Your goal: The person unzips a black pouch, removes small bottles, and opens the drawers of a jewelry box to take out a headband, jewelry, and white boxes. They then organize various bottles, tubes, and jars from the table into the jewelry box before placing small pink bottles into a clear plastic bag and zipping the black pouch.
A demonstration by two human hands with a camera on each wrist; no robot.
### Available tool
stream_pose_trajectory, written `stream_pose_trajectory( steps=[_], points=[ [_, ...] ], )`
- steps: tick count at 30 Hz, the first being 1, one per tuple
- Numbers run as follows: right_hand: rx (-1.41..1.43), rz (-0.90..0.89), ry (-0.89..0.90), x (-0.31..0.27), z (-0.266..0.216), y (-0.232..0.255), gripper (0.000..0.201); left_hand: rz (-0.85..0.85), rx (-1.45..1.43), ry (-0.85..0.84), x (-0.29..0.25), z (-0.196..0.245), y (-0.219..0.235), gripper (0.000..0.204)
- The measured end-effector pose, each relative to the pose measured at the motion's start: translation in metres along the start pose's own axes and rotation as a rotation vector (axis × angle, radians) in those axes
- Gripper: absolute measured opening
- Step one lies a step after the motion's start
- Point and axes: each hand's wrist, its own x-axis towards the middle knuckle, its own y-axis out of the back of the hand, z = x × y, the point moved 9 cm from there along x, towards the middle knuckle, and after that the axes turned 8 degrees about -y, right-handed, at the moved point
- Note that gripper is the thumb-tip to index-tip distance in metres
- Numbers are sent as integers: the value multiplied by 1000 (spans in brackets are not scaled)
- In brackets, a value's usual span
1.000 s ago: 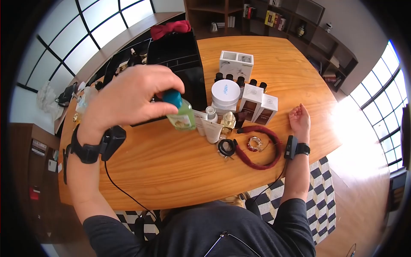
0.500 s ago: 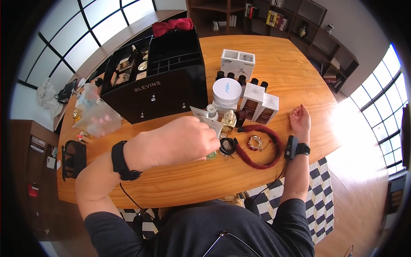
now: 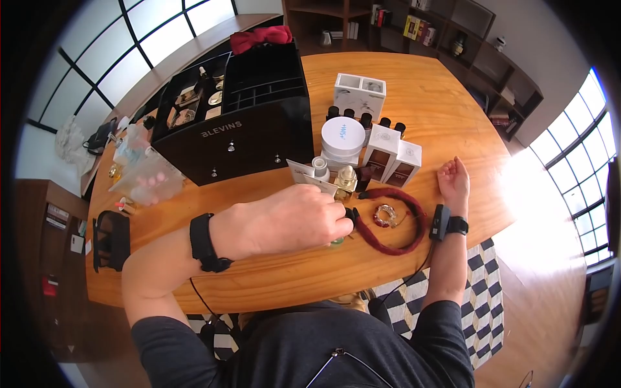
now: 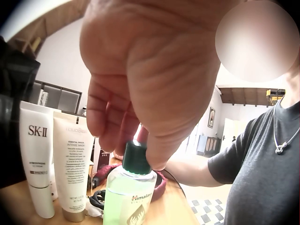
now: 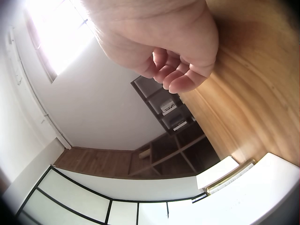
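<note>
My left hand (image 3: pixel 284 218) pinches the dark green cap of a clear bottle of green liquid (image 4: pixel 127 197), which stands upright in the left wrist view. From the head view the hand hides most of that bottle. Beside it stand a white SK-II tube (image 4: pixel 37 154) and another white tube (image 4: pixel 71 164). My right hand (image 3: pixel 455 180) rests on the table's right side, fingers loosely curled, holding nothing; the right wrist view shows the same hand (image 5: pixel 164 42) with bare fingers.
A black box with drawers (image 3: pixel 242 145) stands at the back left. White jars (image 3: pixel 341 137), brown-and-white boxes (image 3: pixel 381 154) and a gold-capped bottle (image 3: pixel 346 181) stand mid-table. A dark red band (image 3: pixel 392 251) lies around a beaded bracelet (image 3: pixel 385 216); plastic bags (image 3: pixel 152 181) lie left.
My left hand has carried the green bottle from above the box's front down to the table, then moved slightly right. My right hand has stayed put.
</note>
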Motion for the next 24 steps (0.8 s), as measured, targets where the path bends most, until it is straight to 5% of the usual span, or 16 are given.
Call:
stream_pose_trajectory(
  steps=[3, 24],
  points=[
    [-5, -28, -3, 0, 0, -1, 9, -21, -94, 43, -6, -6, -8, 23],
    [-3, -48, 2, -1, 1, -3, 9, -53, -112, 18, 1, -4, -7, 23]
  ],
)
